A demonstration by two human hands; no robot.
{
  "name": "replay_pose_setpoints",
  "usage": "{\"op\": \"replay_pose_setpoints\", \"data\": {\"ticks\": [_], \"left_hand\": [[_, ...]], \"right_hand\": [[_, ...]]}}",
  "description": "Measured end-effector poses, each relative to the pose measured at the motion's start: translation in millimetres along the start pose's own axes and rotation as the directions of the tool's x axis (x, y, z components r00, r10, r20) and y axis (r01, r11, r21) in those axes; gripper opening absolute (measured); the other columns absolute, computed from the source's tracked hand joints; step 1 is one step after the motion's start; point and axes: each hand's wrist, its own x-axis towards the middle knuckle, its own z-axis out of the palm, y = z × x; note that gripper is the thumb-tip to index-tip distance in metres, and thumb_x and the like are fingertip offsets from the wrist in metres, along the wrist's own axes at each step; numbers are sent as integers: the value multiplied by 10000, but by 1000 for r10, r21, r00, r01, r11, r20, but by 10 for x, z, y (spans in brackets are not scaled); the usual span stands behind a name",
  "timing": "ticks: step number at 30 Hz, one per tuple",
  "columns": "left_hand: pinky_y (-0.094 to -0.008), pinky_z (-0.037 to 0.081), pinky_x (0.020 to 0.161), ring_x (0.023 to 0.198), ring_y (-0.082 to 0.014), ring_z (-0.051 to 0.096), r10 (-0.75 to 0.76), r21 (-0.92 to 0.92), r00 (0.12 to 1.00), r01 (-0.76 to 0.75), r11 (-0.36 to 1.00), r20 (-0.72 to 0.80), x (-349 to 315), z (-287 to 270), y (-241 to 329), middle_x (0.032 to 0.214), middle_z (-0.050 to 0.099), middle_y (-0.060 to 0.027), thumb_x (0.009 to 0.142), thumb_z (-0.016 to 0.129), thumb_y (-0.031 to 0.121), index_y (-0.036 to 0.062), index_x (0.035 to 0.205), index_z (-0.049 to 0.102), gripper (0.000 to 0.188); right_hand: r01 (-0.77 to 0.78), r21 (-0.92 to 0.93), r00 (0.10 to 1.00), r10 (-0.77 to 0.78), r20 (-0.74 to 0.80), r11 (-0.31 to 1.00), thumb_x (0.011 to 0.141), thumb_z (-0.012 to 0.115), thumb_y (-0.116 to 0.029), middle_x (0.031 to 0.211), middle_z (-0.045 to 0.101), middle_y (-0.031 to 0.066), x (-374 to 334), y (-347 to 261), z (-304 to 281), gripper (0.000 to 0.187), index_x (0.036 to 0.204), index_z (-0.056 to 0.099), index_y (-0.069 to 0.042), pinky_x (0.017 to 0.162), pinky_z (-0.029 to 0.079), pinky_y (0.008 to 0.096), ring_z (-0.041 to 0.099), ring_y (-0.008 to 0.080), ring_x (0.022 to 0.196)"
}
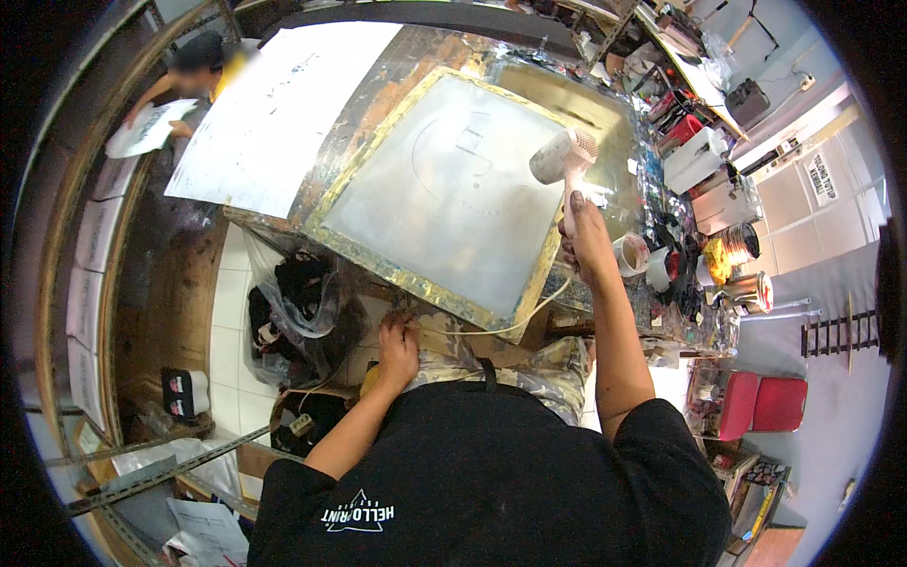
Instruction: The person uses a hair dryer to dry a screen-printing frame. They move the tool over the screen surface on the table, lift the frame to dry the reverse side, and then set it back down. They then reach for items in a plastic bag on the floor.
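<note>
My right hand (588, 241) is closed around the handle of a pale pink hair dryer (564, 156), held above the right side of a screen printing frame (444, 189). The frame lies tilted across the table, with a grey mesh, faint line markings and yellow-stained edges. A pale cord (543, 304) runs from the dryer's handle under the frame's near corner toward my left hand (399, 350). That hand is low by my waist, near the table's front edge. Its dark fingertips blend into the shade, so its grip is unclear.
A large white sheet (283, 113) covers the table's left part. Tubs (631, 253) and paint cans (751, 291) crowd the right side. Below on the left sits a plastic bag (307, 293) of dark cloth. Another person (203, 71) holds a white sheet at far left.
</note>
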Motion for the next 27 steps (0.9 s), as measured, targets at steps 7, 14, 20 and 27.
{"op": "replay_pose_setpoints", "data": {"ticks": [7,14,20,27], "left_hand": [[-488,349,1101,1281,-448,436,-24,-11,1000,24,1000,-4,4,-3,15,1373,463,-263,980,450,153,12,1306,557,371],[-492,345,1101,1278,-454,432,-27,-20,1000,27,999,15,-1,-36,76,1361,466,-263,1003,438,184,-3,1318,537,380],[-498,339,1099,1280,-459,422,-25,9,1000,25,1000,11,-15,-26,33,1373,447,-273,1015,435,194,-8,1331,520,385],[-498,335,1101,1272,-455,426,50,-30,999,-51,998,-21,1,-50,15,1357,460,-272,1014,428,171,-18,1318,522,370]], "right_hand": [[-79,52,997,78,16,996,1056,437,-449,694,473,-2,67,-114,172,348,993,464,-108,391,309,246,378,72,476],[-98,41,995,99,-17,994,1046,439,-483,702,463,0,23,-132,191,373,1005,452,-112,397,299,235,356,71,479],[-90,45,995,92,-25,995,1049,429,-483,694,452,-3,19,-123,214,366,1001,447,-121,394,294,232,344,69,470],[-98,70,995,97,25,993,1054,425,-473,682,445,-5,-32,-236,340,354,991,437,-124,393,296,235,343,71,464]]}}
